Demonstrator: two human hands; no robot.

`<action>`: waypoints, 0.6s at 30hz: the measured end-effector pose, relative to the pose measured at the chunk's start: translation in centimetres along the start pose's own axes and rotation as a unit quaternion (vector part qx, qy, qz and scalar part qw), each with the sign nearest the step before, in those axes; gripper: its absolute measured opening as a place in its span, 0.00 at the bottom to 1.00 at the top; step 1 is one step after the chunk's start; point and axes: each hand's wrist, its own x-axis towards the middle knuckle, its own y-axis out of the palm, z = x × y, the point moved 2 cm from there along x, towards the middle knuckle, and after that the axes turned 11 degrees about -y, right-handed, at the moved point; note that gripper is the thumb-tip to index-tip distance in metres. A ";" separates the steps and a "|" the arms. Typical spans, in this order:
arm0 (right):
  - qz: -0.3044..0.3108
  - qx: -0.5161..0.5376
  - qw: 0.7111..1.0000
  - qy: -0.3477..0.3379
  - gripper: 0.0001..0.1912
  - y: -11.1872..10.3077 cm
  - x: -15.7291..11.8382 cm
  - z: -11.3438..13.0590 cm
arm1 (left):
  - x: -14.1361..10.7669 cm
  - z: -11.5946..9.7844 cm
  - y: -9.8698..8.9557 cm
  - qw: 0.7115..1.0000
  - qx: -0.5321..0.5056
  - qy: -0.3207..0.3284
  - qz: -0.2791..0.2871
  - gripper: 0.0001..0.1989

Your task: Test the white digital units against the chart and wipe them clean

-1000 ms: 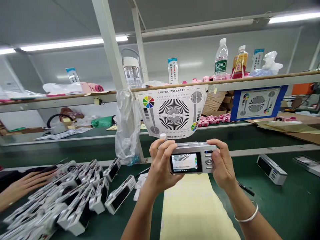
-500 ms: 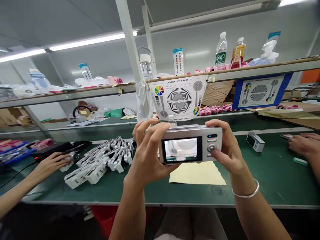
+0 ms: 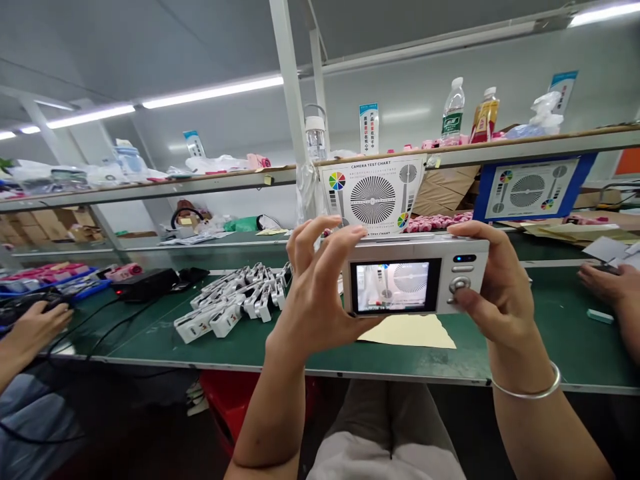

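A silver camera [image 3: 445, 267] is held upright between both my hands, its back facing me. My left hand [image 3: 315, 293] grips its left end, fingers on the top edge and thumb beneath. Around the right end is my right hand [image 3: 500, 287], with its thumb on the round button pad and its index finger on top. The lit screen [image 3: 393, 287] shows part of a test chart. Behind the camera, a white camera test chart [image 3: 373, 197] hangs from the shelf. Pale yellow paper [image 3: 413, 331] lies on the green table [image 3: 390, 363] below.
White cameras [image 3: 227, 303] lie piled to the left, beside a black box [image 3: 145, 285]. Another person's hand [image 3: 40, 327] is at the far left, and another's [image 3: 613, 287] at the far right. A blue-backed chart [image 3: 530, 188] hangs at the right. Bottles [image 3: 453, 113] stand on the shelf.
The held camera has moved right and slightly up in view, and its screen now shows more of the chart. The left person's hand has left the small camera. The right person's hand now holds a dark object.
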 end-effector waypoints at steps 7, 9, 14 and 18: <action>-0.006 -0.022 1.000 0.000 0.22 0.4 0.2 -0.3 | -0.2 0.5 -0.1 1.000 -0.002 -0.003 -0.009 0.41; -0.002 -0.022 1.000 -0.005 0.22 0.4 0.3 -0.5 | -0.2 0.7 0.0 1.000 -0.002 -0.004 -0.011 0.41; -0.016 -0.031 0.999 0.007 0.24 0.2 0.5 -1.8 | -0.1 1.7 1.1 1.000 0.000 -0.017 -0.003 0.40; -0.020 -0.024 0.999 0.026 0.27 -0.4 0.6 -3.8 | -0.1 2.9 2.6 1.000 -0.028 -0.009 0.002 0.37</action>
